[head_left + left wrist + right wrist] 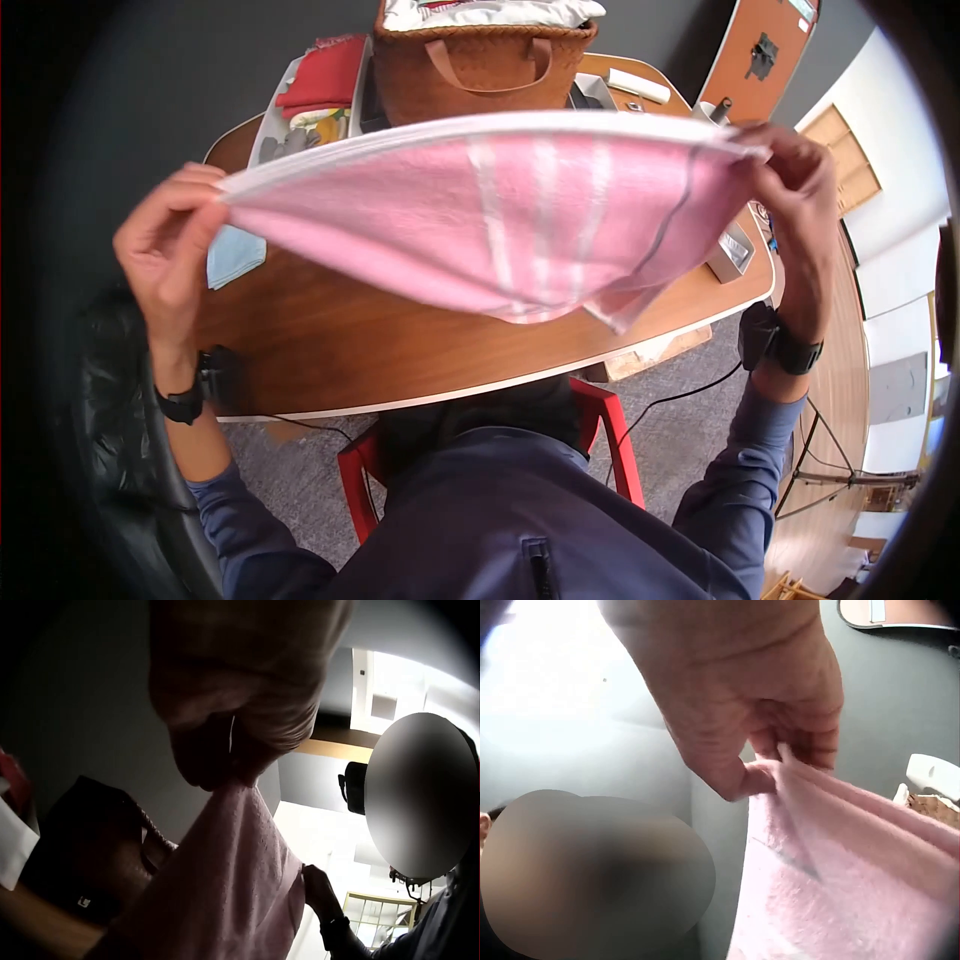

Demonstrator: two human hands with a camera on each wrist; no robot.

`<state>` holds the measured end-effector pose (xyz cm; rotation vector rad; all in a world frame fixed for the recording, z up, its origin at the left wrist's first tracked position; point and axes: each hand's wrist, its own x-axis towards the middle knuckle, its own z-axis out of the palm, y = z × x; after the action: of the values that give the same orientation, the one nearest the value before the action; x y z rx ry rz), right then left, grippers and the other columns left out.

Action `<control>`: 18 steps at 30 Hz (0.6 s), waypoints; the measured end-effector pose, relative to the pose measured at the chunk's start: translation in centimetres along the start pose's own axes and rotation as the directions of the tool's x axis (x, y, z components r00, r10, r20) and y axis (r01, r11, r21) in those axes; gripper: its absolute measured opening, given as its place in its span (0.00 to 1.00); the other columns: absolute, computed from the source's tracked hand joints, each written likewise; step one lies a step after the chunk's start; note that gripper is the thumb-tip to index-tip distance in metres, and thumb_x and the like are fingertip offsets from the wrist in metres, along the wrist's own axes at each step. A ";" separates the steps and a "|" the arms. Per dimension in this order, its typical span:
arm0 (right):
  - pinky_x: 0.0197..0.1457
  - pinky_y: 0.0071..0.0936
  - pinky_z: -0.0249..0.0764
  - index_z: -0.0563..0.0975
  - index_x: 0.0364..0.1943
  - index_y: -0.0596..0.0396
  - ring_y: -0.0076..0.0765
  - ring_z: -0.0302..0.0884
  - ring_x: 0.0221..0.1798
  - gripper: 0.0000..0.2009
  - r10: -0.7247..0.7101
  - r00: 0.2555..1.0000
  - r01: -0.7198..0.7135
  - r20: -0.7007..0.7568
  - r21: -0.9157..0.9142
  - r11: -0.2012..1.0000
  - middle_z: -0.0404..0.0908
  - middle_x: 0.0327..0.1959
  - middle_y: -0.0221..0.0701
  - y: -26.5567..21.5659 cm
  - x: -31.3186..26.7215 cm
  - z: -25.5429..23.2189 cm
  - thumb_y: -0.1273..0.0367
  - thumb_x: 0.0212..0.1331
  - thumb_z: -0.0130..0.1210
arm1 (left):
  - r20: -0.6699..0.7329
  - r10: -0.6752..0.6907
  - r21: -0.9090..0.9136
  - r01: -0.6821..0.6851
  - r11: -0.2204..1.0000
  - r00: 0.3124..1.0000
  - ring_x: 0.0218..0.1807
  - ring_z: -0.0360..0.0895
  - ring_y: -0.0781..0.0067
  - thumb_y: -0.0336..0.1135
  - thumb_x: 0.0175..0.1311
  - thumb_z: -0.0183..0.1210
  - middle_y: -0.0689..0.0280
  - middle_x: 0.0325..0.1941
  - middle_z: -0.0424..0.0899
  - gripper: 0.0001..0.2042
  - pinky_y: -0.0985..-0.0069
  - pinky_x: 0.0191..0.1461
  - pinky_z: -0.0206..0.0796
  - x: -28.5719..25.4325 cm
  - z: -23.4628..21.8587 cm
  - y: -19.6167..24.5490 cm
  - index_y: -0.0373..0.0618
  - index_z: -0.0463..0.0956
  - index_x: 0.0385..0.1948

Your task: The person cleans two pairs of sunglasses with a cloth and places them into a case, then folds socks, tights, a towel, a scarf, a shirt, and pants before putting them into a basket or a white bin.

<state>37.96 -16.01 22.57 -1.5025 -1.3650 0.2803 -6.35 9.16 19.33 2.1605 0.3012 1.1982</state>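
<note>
A pink cloth (430,220) with white stripes and a white edge is stretched in the air between both hands, above the table. The left hand (175,245) pinches its left corner between thumb and fingers; in the left wrist view that hand (244,690) has the pink cloth (232,877) hanging from its fingertips. At the other end, the right hand (800,200) pinches the right corner. The right wrist view shows the right hand (742,697) with thumb and fingers on the folded edge of the cloth (817,862). A loose corner hangs at the lower right.
Behind the cloth stands a brown woven basket (480,75) holding white fabric. Left of it, a tray holds a red folded cloth (325,75) and other items. A light blue cloth (235,255) lies on the wooden table (400,350) near the left hand. A small box (733,252) stands at the right.
</note>
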 end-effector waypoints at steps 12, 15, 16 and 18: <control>0.55 0.26 0.78 0.85 0.44 0.63 0.27 0.85 0.44 0.07 -0.063 0.998 0.060 0.008 0.223 0.973 0.88 0.43 0.35 0.6 0.8 -0.2 0.77 0.66 0.60 | -0.079 -0.003 0.134 0.014 0.991 0.997 0.46 0.80 0.76 0.19 0.65 0.65 0.60 0.45 0.85 0.03 0.79 0.52 0.70 -0.3 -2.7 1.7 0.33 0.82 0.38; 0.56 0.24 0.76 0.84 0.44 0.62 0.27 0.84 0.44 0.07 -0.080 0.996 0.062 0.041 0.325 0.944 0.87 0.41 0.33 0.8 1.0 1.3 0.77 0.65 0.59 | -0.175 0.080 0.218 -0.040 0.975 0.981 0.47 0.79 0.76 0.23 0.68 0.64 0.61 0.46 0.85 0.04 0.79 0.55 0.69 0.6 -4.5 3.8 0.34 0.82 0.40; 0.56 0.24 0.75 0.84 0.44 0.62 0.26 0.84 0.44 0.07 -0.093 0.995 0.072 0.046 0.348 0.935 0.87 0.40 0.33 1.0 1.2 1.6 0.77 0.65 0.59 | -0.184 0.088 0.252 -0.039 0.967 0.979 0.47 0.79 0.77 0.24 0.68 0.64 0.62 0.46 0.84 0.04 0.80 0.56 0.69 0.8 -4.3 4.2 0.34 0.81 0.40; 0.61 0.26 0.72 0.83 0.44 0.62 0.28 0.82 0.49 0.08 -0.162 0.986 0.128 0.047 0.409 0.903 0.86 0.42 0.34 0.9 1.7 -0.7 0.75 0.66 0.56 | -0.113 0.068 0.243 -0.038 0.969 0.991 0.45 0.79 0.79 0.23 0.68 0.64 0.63 0.45 0.84 0.04 0.81 0.53 0.69 0.5 -2.9 3.0 0.34 0.81 0.40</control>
<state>39.59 -14.78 22.95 -1.0480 -1.3740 0.5013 -8.79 8.38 22.67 2.3180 0.4642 1.3869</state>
